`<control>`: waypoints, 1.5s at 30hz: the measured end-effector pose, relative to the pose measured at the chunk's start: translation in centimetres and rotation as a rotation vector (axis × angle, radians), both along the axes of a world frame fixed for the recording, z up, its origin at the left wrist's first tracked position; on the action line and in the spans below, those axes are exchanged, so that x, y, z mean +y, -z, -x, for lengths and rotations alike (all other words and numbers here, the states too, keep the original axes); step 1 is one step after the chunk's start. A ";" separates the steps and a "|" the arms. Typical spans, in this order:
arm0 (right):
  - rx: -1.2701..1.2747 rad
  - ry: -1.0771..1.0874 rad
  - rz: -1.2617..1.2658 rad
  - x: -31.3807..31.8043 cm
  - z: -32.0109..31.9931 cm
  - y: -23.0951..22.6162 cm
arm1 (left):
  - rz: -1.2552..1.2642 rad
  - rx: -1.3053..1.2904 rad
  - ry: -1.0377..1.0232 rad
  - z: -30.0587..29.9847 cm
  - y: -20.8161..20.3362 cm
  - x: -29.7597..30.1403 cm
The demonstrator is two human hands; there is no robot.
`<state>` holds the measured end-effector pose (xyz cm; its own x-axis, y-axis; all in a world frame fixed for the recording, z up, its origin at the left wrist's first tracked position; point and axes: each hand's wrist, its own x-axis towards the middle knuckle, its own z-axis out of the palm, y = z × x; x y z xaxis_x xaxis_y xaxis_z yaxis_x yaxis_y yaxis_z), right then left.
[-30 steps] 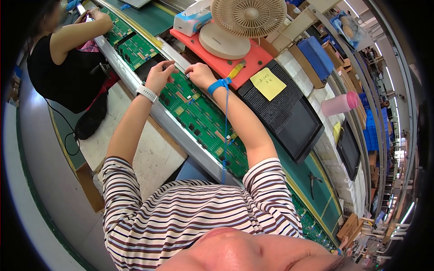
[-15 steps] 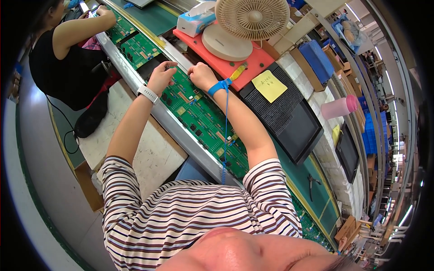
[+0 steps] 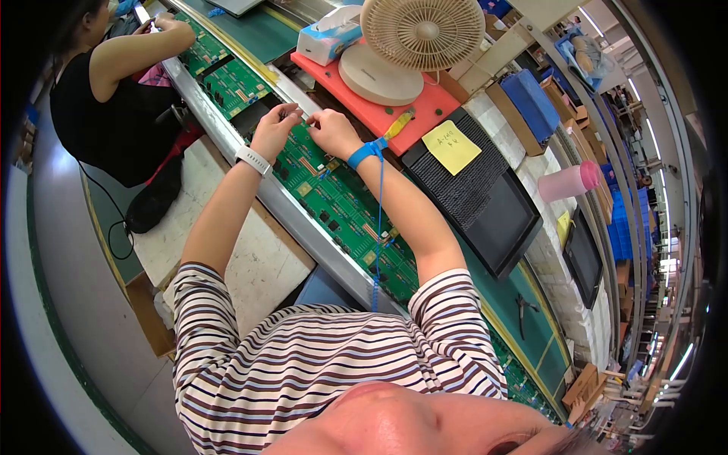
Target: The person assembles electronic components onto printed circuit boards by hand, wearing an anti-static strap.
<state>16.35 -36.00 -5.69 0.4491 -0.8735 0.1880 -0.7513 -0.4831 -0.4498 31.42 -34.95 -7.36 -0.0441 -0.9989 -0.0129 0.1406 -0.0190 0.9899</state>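
Over a long green circuit board [image 3: 326, 201] with small dark components, my two hands are close together but apart. The fingers of my left hand [image 3: 273, 130] are curled in with thumb and fingertips pinched; a white watch band circles that wrist. To its right, my right hand [image 3: 334, 132] is closed, fingertips toward the left hand. Anything pinched in either hand is too small or hidden to make out. A blue wrist strap [image 3: 367, 152] sits on my right wrist, its yellow clip end near the red board, and a coiled blue cord runs down from it.
More circuit boards [image 3: 235, 85] lie along the metal-railed line up left, where a co-worker [image 3: 114, 98] in black sits. Beyond my right hand, a red board [image 3: 436, 114] bears a fan [image 3: 425, 30] and tissue box [image 3: 327, 39]. Black trays [image 3: 504, 220], pliers [image 3: 523, 312] and a pink bottle [image 3: 569, 182] are right.
My right hand has shifted slightly left, closer to my left hand. The fingers of my left hand have drawn closer together, and its wrist has moved a little right.
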 end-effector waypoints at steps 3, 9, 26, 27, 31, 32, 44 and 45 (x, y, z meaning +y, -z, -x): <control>-0.349 -0.025 -0.166 0.4 -0.5 -0.8 | 0.049 -0.007 0.013 0.2 0.4 -0.4; -0.837 -0.083 -0.513 0.0 -1.0 -0.8 | -0.117 0.350 0.185 0.7 0.3 -0.8; -0.048 0.099 -0.023 -3.4 -0.2 2.0 | -0.142 0.087 -0.018 -0.3 -0.2 -0.7; -0.047 0.098 -0.023 -3.3 -0.3 1.9 | -0.135 0.092 -0.015 -0.3 -0.1 -0.7; 0.010 0.145 0.031 -2.7 -0.6 2.0 | -0.125 0.096 -0.009 -0.3 -0.1 -0.7; 0.022 0.150 0.053 -2.5 -0.6 2.0 | -0.125 0.097 -0.010 -0.3 0.0 -0.7; -0.192 0.037 0.118 -0.9 -1.3 0.6 | -0.057 0.037 -0.041 0.2 0.3 -1.0; -0.315 -0.046 0.122 -0.7 -1.7 0.1 | -0.039 0.125 -0.036 0.1 0.8 -1.3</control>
<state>18.04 -36.73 -5.83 0.3905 -0.8161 0.4260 -0.5606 -0.5778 -0.5931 31.34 -36.25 -8.19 -0.0119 -0.9988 -0.0483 0.2641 -0.0498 0.9632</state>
